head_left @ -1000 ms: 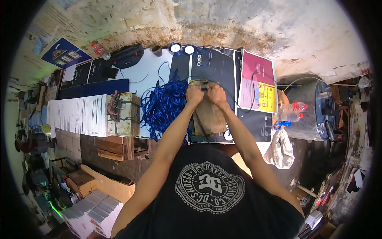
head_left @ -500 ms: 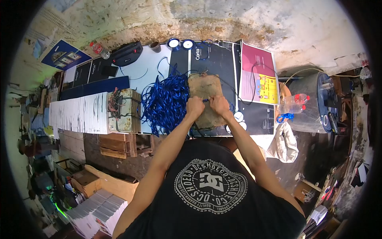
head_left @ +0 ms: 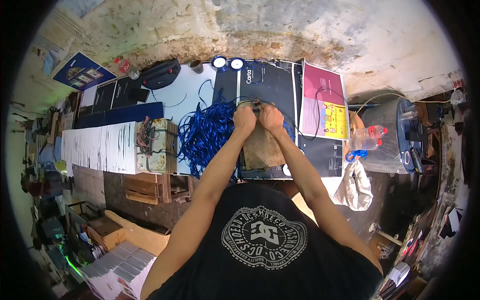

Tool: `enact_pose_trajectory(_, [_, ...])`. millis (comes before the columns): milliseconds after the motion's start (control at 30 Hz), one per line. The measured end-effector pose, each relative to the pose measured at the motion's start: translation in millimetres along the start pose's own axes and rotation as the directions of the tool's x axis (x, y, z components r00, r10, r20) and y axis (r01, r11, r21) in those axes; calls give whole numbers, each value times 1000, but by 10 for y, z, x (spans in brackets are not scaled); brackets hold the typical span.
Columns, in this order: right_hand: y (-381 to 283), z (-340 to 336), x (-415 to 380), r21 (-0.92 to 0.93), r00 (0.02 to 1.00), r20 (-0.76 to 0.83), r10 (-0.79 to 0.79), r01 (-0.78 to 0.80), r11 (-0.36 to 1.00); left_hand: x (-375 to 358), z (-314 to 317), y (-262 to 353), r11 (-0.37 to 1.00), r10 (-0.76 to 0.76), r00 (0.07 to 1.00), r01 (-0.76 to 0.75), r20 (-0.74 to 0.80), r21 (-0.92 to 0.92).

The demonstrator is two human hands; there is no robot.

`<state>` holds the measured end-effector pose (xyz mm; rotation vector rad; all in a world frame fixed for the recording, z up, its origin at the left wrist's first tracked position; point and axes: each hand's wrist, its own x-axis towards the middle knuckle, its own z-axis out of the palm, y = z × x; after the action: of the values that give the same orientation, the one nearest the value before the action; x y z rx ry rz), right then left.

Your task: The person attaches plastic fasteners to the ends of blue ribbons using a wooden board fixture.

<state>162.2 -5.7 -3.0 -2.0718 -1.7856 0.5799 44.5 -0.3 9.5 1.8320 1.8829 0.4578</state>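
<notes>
Wooden board (head_left: 262,146): lies flat on the bench (head_left: 185,87), beside blue ribbon pile (head_left: 207,131).
Left hand (head_left: 244,120): fingers curled shut at board's far edge (contents unclear).
Right hand (head_left: 270,117): likewise, touching left.

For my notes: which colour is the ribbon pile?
Blue ribbon pile, in the head view.

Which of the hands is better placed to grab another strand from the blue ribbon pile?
Left, probably. The left hand sits right at the edge of the blue ribbon pile, while the right hand is on the far side over the wooden board.
</notes>
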Motion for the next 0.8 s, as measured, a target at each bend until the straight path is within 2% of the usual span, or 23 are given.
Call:
enact_pose_trajectory(133, [41, 67, 47, -11, 996, 79, 47, -47, 999, 31, 111, -68, 999, -28, 1000, 28, -8, -21])
enact_pose_trajectory(200, [35, 16, 25, -67, 979, 170, 116, -106, 992, 0, 166, -96, 998, -56, 998, 57, 41, -22])
enact_pose_trajectory(333, [93, 40, -43, -89, 965, 227, 130, -112, 990, -99, 129, -111, 996, -86, 986, 89, 143, -19])
enact_pose_trajectory(400, [128, 51, -101, -86, 954, 268, 135, -116, 990, -177, 110, -104, 996, -89, 986, 91, 138, -8])
enact_pose_trajectory(500, [210, 106, -193, -32, 977, 206, 49, -43, 999, -272, 127, -151, 998, -57, 991, 56, 120, 9])
enact_pose_trajectory(733, [201, -15, -640, -79, 970, 233, 70, -52, 995, -720, 106, -163, 996, -71, 990, 76, 121, -43])
enact_pose_trajectory(800, [222, -29, -791, -112, 965, 248, 86, -59, 992, -852, 152, -212, 999, -9, 990, 15, 140, -40])
